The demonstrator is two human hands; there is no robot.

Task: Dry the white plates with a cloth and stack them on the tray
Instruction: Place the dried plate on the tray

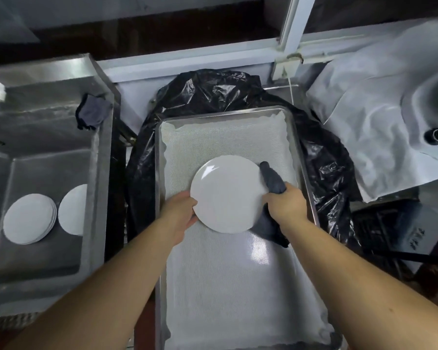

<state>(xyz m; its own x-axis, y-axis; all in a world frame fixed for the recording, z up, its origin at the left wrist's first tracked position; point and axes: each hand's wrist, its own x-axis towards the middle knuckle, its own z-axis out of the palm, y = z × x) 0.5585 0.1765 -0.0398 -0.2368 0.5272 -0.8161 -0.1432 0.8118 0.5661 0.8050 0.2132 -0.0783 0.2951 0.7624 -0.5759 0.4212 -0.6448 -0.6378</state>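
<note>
I hold one white plate point(228, 194) over the metal tray point(301, 157), which is lined with a pale mesh mat. My left hand point(181, 210) grips the plate's left edge. My right hand point(285, 204) grips its right edge together with a dark grey cloth point(272, 180) that pokes up past the rim and hangs below my wrist. A stack of white plates point(29, 218) lies in the steel sink at the left, with another white plate point(72, 209) beside it, partly hidden by the sink wall.
The steel sink point(96, 157) stands left of the tray, with a second dark rag point(92, 111) draped on its rim. A black plastic bag point(213, 89) surrounds the tray's far end. A white plastic sheet point(377, 122) covers the right side.
</note>
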